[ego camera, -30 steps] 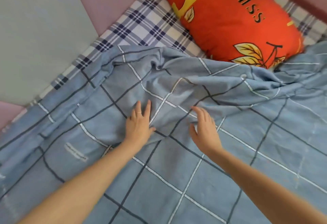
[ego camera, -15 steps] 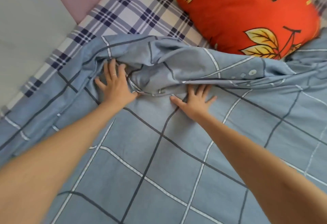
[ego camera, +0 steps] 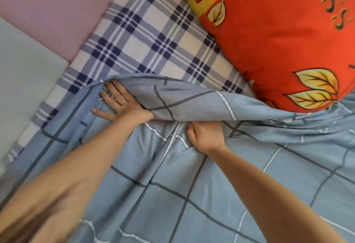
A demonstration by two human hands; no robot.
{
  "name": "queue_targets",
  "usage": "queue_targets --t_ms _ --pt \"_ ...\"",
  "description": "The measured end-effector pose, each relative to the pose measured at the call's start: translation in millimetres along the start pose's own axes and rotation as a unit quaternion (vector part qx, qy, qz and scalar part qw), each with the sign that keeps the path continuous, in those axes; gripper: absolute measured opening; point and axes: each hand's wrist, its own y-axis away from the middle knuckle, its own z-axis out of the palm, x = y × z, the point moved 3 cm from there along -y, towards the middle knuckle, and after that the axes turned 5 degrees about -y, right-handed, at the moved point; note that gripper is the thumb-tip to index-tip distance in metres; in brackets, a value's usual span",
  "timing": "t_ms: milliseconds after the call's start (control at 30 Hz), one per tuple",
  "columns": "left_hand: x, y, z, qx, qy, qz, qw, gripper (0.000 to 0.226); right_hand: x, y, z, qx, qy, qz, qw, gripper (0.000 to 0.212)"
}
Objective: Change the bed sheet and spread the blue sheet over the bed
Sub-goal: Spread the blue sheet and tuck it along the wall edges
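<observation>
Crosswise, bunched fold of blue sheet [ego camera: 182,97]

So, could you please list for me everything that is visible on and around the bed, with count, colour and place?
blue sheet: one, light blue with dark and white grid lines, over the near part of the bed, its far edge folded back
checked sheet: one, white with navy checks, uncovered beyond the fold
pillow: one, orange-red with yellow leaves and dark letters, top right
pink panel: one, pink, top left
grey panel: one, pale grey, left edge
ring: one, pale, on a left finger
left hand: one, fingers straight, flat under the fold
right hand: one, curled, gripping the fold
</observation>
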Motion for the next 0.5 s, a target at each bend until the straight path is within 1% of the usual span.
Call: queue_targets --t_ms 33,67,100,133,233,267,333,367,400,433,467,500 --pt "0.1 -0.4 -1.1 0.006 -0.004 -0.003 1.000 0.149 -4.7 -0.4 4.3 -0.033 -0.020 -0.085 0.996 0.038" --pt "1.8 -0.6 0.0 0.009 -0.002 -0.009 1.000 0.146 -6.0 -0.7 7.7 -0.070 -0.036 -0.166 0.983 0.044" --pt "2.1 0.6 -0.4 0.009 -0.003 -0.011 1.000 0.142 -9.7 0.5 11.0 -0.104 -0.055 -0.205 0.972 0.048" --pt "-0.1 2.6 -3.1 0.006 0.009 -0.024 1.000 0.139 -9.7 -2.9 11.8 -0.118 -0.062 -0.229 0.964 0.050" --pt "2.7 7.9 -12.4 -0.032 0.012 -0.012 0.999 0.135 -6.8 -0.7 11.7 -0.158 -0.049 -0.217 0.962 0.052" --pt "2.3 9.0 -13.7 -0.041 0.014 -0.013 0.999 0.135 -8.4 -0.3 9.3 -0.161 -0.052 -0.236 0.957 0.052" --pt "3.2 12.7 -16.1 -0.042 0.017 -0.042 0.998 0.132 -16.0 -2.1 3.2 -0.161 -0.039 -0.339 0.926 0.049" --pt "4.3 9.7 -20.3 -0.037 0.013 -0.046 0.998 0.131 -20.6 -3.1 4.2 -0.158 -0.027 -0.395 0.905 0.048" --pt "9.2 11.2 -17.7 -0.037 0.018 -0.055 0.998 0.131 -15.6 -2.5 -1.3 -0.161 0.010 -0.442 0.882 0.049" --pt "7.6 10.1 -19.1 -0.037 0.017 -0.061 0.997 0.132 -12.7 -11.0 -5.8 -0.160 0.047 -0.447 0.879 0.052" --pt "8.0 11.6 -16.9 -0.034 0.028 -0.063 0.997 0.135 0.3 -28.3 -17.9 -0.163 0.085 -0.412 0.892 0.058" --pt "5.7 11.3 -14.9 -0.038 0.031 -0.058 0.997 0.140 14.8 -52.7 -28.4 -0.168 0.120 -0.348 0.915 0.066"
